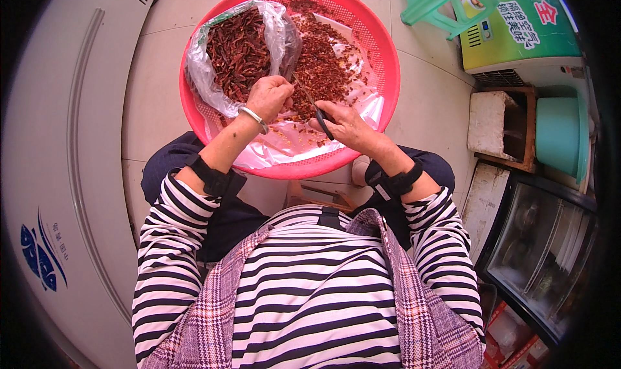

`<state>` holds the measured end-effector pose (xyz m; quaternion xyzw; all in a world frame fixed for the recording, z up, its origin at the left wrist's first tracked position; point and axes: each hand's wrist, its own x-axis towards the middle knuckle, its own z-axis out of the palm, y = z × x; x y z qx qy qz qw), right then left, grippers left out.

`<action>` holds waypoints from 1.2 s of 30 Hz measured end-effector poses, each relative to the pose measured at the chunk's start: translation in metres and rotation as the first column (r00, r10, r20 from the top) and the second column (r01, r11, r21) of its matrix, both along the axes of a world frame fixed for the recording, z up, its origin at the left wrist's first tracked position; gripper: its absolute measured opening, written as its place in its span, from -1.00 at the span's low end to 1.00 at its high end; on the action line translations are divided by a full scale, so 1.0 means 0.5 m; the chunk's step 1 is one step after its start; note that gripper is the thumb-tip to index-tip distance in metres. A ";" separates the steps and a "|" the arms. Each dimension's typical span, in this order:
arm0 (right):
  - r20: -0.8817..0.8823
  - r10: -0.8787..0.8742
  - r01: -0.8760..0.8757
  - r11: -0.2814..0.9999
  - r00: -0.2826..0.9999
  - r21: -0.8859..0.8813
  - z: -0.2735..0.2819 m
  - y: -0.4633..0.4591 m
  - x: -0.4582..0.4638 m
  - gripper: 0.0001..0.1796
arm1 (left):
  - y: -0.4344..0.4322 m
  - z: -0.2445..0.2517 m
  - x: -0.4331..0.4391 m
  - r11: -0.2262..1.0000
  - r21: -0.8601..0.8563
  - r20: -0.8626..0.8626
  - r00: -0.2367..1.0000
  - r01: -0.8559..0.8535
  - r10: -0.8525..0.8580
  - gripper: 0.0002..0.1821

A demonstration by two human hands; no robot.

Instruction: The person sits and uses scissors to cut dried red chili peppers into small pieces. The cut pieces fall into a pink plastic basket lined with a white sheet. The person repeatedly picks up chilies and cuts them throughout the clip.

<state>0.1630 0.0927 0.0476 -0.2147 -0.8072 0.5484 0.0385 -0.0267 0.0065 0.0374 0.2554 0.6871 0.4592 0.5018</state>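
Note:
A round red plastic basket point(392, 77) stands before me, lined with a plastic sheet point(271, 156). Whole dried red chilies point(237, 53) fill a clear plastic bag point(199, 77) at its left. Cut chili pieces point(325, 58) lie spread over the sheet to the right. My right hand point(347, 126) holds black-handled scissors point(310, 97), their blades pointing up and left near my left hand. My left hand point(271, 97), with a bangle at the wrist, is closed at the bag's lower right edge, fingers pinched around what seems to be a dried chili, mostly hidden.
A long grey appliance point(63, 126) runs along the left. At the right are a green plastic stool point(449, 9), a green-and-yellow cabinet with writing point(524, 34), a foam box point(490, 124), a teal tub point(558, 136) and a glass-doored case point(538, 247). My knees flank the basket's near edge.

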 end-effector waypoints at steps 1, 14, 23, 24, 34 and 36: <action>0.003 -0.003 0.003 1.000 1.000 -0.021 0.003 -0.002 0.000 -0.70 | 0.000 0.002 0.000 1.000 -0.009 0.009 1.000 0.002 -0.002 -0.81; 0.006 0.011 -0.010 0.999 1.000 -0.051 0.001 -0.001 0.000 -0.68 | -0.002 0.020 0.005 1.000 -0.024 0.195 0.981 0.018 -0.013 -0.84; -0.014 0.001 0.000 0.999 1.000 0.035 -0.002 -0.001 0.002 -0.68 | -0.003 0.016 0.004 1.000 -0.020 0.192 0.981 0.007 -0.003 -0.86; -0.012 0.001 -0.001 1.000 1.000 0.028 -0.003 0.000 0.002 -0.68 | -0.003 0.014 0.005 1.000 -0.024 0.186 0.982 0.018 -0.013 -0.85; -0.070 0.023 -0.018 0.998 0.997 0.066 -0.021 0.002 0.005 -0.71 | -0.005 -0.001 -0.001 0.996 0.000 0.051 0.995 0.086 -0.086 -0.83; -0.057 0.031 -0.027 0.997 0.998 0.076 -0.023 0.005 0.005 -0.72 | -0.004 -0.001 -0.002 0.995 -0.029 0.025 0.995 0.097 -0.096 -0.84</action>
